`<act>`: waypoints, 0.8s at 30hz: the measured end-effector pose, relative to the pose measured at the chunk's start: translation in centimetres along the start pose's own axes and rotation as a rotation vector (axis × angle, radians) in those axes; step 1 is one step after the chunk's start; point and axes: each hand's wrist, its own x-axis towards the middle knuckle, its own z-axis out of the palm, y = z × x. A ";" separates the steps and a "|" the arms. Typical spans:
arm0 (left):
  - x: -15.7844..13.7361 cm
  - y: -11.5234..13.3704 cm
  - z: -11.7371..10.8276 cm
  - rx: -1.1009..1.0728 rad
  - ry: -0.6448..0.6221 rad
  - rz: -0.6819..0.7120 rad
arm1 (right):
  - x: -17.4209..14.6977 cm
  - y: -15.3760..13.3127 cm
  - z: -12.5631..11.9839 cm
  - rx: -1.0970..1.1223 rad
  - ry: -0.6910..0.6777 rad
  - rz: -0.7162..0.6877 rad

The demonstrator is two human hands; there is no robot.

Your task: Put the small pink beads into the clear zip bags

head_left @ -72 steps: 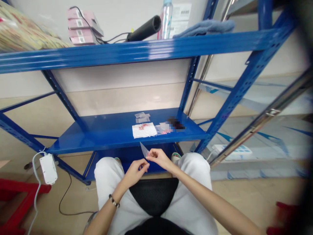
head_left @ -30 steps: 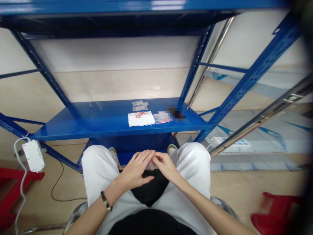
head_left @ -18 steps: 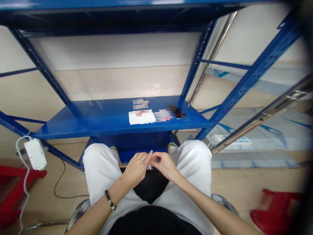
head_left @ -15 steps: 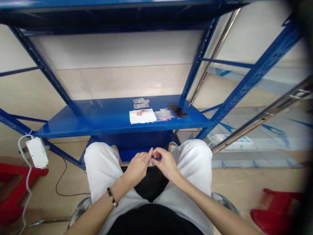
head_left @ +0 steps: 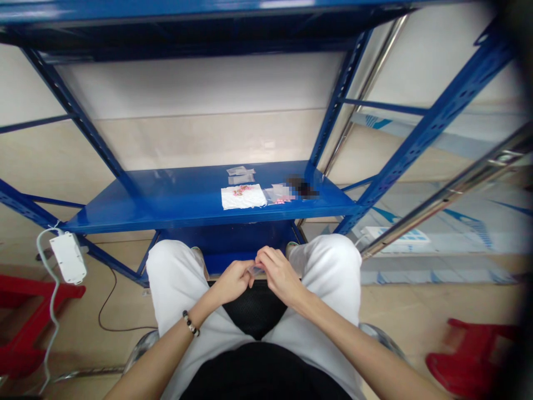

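Observation:
Between my two hands, above my lap, is a small clear plastic bag, partly covered by fingers. My left hand pinches its left side, with a beaded bracelet on the wrist. At the bag's upper right, the bent fingers of my right hand close on it. Whether anything lies inside the bag is too small to tell. Beyond my knees, a white cloth bearing small pink pieces rests on the blue shelf.
Flat clear bags lie behind the cloth. To its right are a clear bag with pink pieces and a dark pixelated patch. A white power strip hangs at left. Red stools and a metal rail flank me.
My hands have shifted at the bag: the left fingers have curled into a pinch, and the right hand has come over its upper edge. More of the bag shows now.

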 end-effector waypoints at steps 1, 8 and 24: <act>0.1 -0.2 0.0 -0.083 -0.045 -0.020 | 0.0 0.0 0.1 0.009 -0.020 0.003; 0.3 -0.5 0.2 -0.593 -0.211 -0.205 | 0.0 -0.7 -0.6 0.109 0.182 0.019; 0.2 0.1 -0.1 -0.474 -0.029 -0.097 | 0.0 -1.4 -0.3 0.236 0.118 -0.062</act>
